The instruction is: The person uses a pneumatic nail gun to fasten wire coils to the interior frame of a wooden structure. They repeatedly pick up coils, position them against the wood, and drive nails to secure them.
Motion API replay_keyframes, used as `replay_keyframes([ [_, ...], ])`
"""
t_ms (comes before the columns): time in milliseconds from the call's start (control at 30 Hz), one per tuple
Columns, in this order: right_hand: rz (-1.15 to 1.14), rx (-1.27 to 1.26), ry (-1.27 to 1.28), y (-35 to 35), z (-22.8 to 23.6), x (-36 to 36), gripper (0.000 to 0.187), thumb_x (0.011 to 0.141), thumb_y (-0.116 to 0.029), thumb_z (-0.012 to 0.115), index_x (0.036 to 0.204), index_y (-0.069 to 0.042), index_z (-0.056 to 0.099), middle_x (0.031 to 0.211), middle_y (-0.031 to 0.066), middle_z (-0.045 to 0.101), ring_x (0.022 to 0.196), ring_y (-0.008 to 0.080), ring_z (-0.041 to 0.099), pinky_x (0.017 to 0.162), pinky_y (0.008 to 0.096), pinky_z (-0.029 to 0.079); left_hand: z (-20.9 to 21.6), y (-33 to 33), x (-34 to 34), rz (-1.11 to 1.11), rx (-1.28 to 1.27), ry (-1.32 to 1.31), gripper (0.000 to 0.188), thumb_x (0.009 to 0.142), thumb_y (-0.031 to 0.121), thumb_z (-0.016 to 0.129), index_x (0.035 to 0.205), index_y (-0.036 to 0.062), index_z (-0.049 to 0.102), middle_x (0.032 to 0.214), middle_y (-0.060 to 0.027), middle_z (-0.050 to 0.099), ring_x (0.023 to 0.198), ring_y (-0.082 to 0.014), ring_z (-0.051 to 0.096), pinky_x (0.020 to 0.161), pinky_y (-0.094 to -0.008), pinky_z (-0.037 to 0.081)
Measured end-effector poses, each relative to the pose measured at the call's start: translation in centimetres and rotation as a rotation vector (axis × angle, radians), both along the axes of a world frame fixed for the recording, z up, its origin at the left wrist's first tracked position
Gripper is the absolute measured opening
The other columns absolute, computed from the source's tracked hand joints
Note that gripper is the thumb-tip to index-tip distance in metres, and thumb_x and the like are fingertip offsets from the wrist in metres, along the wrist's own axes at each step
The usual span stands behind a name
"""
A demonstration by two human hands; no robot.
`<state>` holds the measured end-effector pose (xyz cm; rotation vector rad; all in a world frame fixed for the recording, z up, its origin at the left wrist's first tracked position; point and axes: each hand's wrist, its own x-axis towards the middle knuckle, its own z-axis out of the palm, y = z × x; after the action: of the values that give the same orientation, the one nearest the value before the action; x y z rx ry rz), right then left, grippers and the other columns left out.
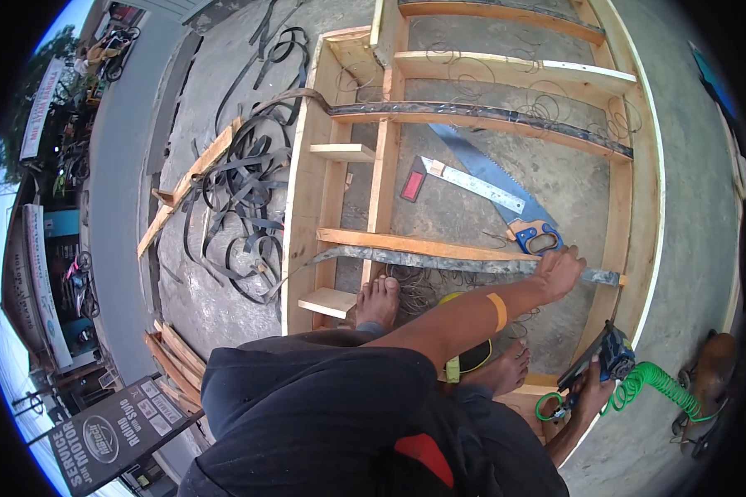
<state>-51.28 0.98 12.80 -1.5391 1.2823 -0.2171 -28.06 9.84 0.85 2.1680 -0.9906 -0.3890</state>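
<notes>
My left hand [560, 272] is closed on a grey, worn webbing strap [439, 260], which lies along a wooden crosspiece [414, 243] of a large timber frame [648, 190]. The strap's end [603, 276] sticks out to the right of my fingers, near the right side rail. Lower right, my right hand [590, 389] grips a blue and black air stapler [615, 354], held over the frame's right rail. A green coiled air hose [648, 379] runs from it. Part of my right palm is hidden behind the tool.
Inside the frame lie a handsaw [493, 178] and a try square [472, 184]. Loose wires [547, 108] hang about the upper slats. Tangled black straps [253, 174] and a wood piece [192, 184] lie left. A brown air tank [711, 373] stands right. My bare feet are inside the frame.
</notes>
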Motion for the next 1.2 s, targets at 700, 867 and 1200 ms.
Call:
replay_keyframes([
  [700,-0.04,0.068,0.094,-0.2,0.1,1.3,0.027,0.092,-0.025,0.073,0.075,-0.007,0.063,0.054,0.001,0.056,0.044,0.0117,0.053,0.046,0.0316,0.04,2.1,0.2,4.3,-0.31,0.108,0.313,0.034,0.103,0.035,0.062,0.108,0.0033,0.073,0.074,-0.0128,0.069,0.074,-0.0289,0.07,0.07,-0.0456,0.054],
  [867,-0.046,0.062,0.083,-0.5,0.7,2.5,0.028,0.091,-0.027,0.073,0.074,-0.007,0.063,0.056,0.0015,0.058,0.046,0.012,0.054,0.046,0.0317,0.041,2.4,-0.4,6.0,-0.456,0.123,0.735,0.041,0.108,0.037,0.054,0.105,0.0006,0.072,0.065,-0.0102,0.067,0.061,-0.0207,0.067,0.061,-0.038,0.054],
  [1200,-0.116,0.032,0.008,-2.3,-1.4,5.0,0.02,0.091,-0.016,0.07,0.078,-0.006,0.059,0.057,0.0014,0.054,0.043,0.012,0.052,0.043,0.0311,0.042,3.1,-3.0,5.4,-0.291,0.364,0.872,0.043,0.109,0.036,0.047,0.093,0.0019,0.067,0.067,-0.0113,0.068,0.05,-0.0204,0.064,0.046,-0.0361,0.051],
])
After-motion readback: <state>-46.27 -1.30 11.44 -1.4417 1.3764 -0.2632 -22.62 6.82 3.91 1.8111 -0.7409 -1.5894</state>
